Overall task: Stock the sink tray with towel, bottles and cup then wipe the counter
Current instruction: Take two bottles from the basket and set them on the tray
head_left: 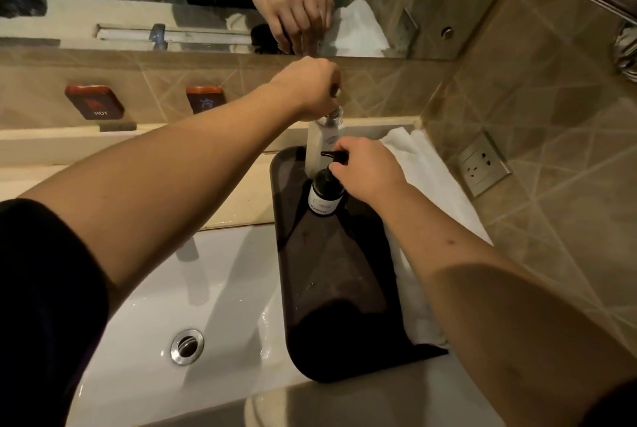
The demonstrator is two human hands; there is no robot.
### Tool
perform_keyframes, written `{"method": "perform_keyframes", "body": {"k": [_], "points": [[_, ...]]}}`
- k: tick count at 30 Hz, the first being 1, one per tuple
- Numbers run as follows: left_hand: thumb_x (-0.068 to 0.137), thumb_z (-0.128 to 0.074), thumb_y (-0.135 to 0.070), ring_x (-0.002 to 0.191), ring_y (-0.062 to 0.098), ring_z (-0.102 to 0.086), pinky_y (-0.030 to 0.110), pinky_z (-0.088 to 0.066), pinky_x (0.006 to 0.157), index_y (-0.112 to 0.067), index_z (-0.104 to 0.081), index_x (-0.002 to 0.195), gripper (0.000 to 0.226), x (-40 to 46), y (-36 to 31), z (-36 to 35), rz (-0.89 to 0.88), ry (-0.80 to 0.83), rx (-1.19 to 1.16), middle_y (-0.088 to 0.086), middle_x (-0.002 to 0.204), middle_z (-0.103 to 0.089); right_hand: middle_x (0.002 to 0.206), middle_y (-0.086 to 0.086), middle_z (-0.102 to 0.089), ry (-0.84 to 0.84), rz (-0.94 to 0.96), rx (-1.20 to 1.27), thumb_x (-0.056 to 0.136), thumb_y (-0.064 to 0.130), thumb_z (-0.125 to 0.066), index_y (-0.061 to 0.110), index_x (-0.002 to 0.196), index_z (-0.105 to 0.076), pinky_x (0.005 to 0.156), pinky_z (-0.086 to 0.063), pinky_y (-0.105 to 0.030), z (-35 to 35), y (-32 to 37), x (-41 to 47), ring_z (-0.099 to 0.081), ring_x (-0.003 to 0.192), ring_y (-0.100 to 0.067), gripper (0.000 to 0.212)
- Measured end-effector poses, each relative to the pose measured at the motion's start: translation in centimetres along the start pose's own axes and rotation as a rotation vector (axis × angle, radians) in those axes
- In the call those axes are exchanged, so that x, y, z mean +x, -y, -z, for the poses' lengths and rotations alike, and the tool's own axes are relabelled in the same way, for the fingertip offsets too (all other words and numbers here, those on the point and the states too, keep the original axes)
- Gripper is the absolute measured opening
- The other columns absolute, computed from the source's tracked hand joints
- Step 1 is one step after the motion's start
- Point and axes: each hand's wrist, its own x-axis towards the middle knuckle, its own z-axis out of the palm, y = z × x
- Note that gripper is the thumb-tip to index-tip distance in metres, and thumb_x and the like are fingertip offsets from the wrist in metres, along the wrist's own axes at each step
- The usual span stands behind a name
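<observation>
A long black tray (310, 271) lies on the counter to the right of the white sink basin. At its far end stand two bottles. My left hand (310, 89) grips the silver pump top of the tall white bottle (319, 144). My right hand (368, 168) holds the black pump head of the dark bottle (324, 192) with a white label, which stands just in front of the white one. A white towel (431, 178) lies along the tray's right side, partly under my right forearm. No cup is visible.
The sink basin (206, 289) with its metal drain (187, 346) is at the lower left. HOT (94, 102) and cold tap plates sit on the tiled back wall under a mirror. A wall socket (484, 164) is on the right wall, close to the towel.
</observation>
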Motion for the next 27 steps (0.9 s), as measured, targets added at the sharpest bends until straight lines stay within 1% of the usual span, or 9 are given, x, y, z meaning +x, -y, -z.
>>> {"method": "perform_keyframes", "body": {"k": [2, 4, 8, 13, 15, 18, 22, 25, 27], "points": [[0.088, -0.068, -0.026, 0.096, 0.028, -0.064, 0.038, -0.051, 0.078, -0.017, -0.066, 0.117, 0.031, -0.2, -0.1, -0.3, -0.009, -0.012, -0.014, 0.008, 0.111, -0.07, 0.116, -0.003, -0.07, 0.009, -0.007, -0.003, 0.095, 0.025, -0.065, 0.025, 0.127, -0.063, 0.074, -0.051, -0.03, -0.2, -0.1, -0.2, -0.066, 0.096, -0.023, 0.032], [0.089, -0.068, -0.03, 0.102, 0.028, -0.063, 0.037, -0.049, 0.079, -0.018, -0.062, 0.124, 0.038, -0.3, 0.0, -0.7, -0.001, -0.022, -0.041, 0.007, 0.116, -0.068, 0.119, -0.002, -0.069, 0.001, -0.014, 0.013, 0.095, 0.024, -0.065, 0.024, 0.13, -0.061, 0.074, -0.048, -0.028, -0.3, -0.2, -0.3, -0.066, 0.1, -0.023, 0.036], [0.091, -0.065, -0.035, 0.109, 0.027, -0.062, 0.038, -0.05, 0.086, -0.019, -0.056, 0.133, 0.046, -0.5, -0.1, -1.1, 0.012, -0.002, -0.094, 0.007, 0.123, -0.067, 0.109, -0.001, -0.069, 0.01, -0.029, 0.058, 0.094, 0.022, -0.065, 0.024, 0.132, -0.057, 0.068, -0.043, -0.028, -0.3, -0.2, -0.6, -0.063, 0.09, -0.02, 0.039], [0.088, -0.067, -0.044, 0.113, 0.027, -0.06, 0.039, -0.048, 0.089, -0.022, -0.052, 0.135, 0.054, -1.6, 0.3, -0.7, 0.014, -0.056, -0.118, 0.009, 0.127, -0.062, 0.116, -0.003, -0.068, -0.003, -0.05, 0.082, 0.093, 0.022, -0.066, 0.025, 0.141, -0.048, 0.078, -0.052, -0.033, 0.0, -0.2, -1.4, -0.064, 0.1, -0.024, 0.052], [0.087, -0.067, -0.049, 0.109, 0.026, -0.061, 0.039, -0.05, 0.088, -0.022, -0.056, 0.129, 0.051, -2.9, 0.4, -0.3, 0.006, -0.092, -0.105, 0.008, 0.125, -0.061, 0.115, -0.003, -0.068, -0.012, -0.053, 0.091, 0.093, 0.023, -0.066, 0.025, 0.142, -0.047, 0.078, -0.051, -0.033, 0.1, -0.3, -2.3, -0.064, 0.101, -0.024, 0.053], [0.087, -0.065, -0.051, 0.093, 0.019, -0.062, 0.037, -0.053, 0.079, -0.024, -0.061, 0.115, 0.039, -6.0, -0.1, 0.8, -0.029, -0.122, -0.085, 0.001, 0.112, -0.065, 0.114, -0.004, -0.067, -0.061, -0.043, 0.103, 0.093, 0.025, -0.066, 0.023, 0.141, -0.048, 0.076, -0.045, -0.028, 0.7, -0.6, -4.6, -0.064, 0.103, -0.024, 0.051], [0.089, -0.065, -0.049, 0.084, 0.012, -0.064, 0.035, -0.056, 0.073, -0.029, -0.064, 0.106, 0.026, -11.4, -2.2, 1.8, -0.102, 0.005, -0.076, -0.01, 0.097, -0.066, 0.12, -0.002, -0.069, -0.122, -0.059, 0.064, 0.094, 0.032, -0.067, 0.026, 0.135, -0.054, 0.074, -0.042, -0.024, 2.3, -0.7, -9.2, -0.065, 0.102, -0.021, 0.044], [0.087, -0.068, -0.047, 0.075, 0.004, -0.062, 0.026, -0.052, 0.065, -0.031, -0.066, 0.098, 0.02, -15.7, -5.2, 2.0, -0.201, 0.072, -0.084, -0.015, 0.087, -0.065, 0.113, 0.0, -0.069, -0.135, -0.09, 0.033, 0.095, 0.037, -0.064, 0.025, 0.123, -0.063, 0.073, -0.04, -0.025, 3.5, -1.1, -14.3, -0.062, 0.092, -0.018, 0.03], [0.087, -0.068, -0.048, 0.07, -0.003, -0.057, 0.021, -0.048, 0.061, -0.034, -0.064, 0.096, 0.017, -18.6, -8.0, 1.8, -0.282, 0.123, -0.076, -0.019, 0.082, -0.062, 0.108, 0.0, -0.069, -0.163, -0.118, 0.034, 0.095, 0.037, -0.064, 0.024, 0.116, -0.066, 0.072, -0.04, -0.026, 4.1, -1.5, -18.6, -0.062, 0.092, -0.018, 0.025]]}}
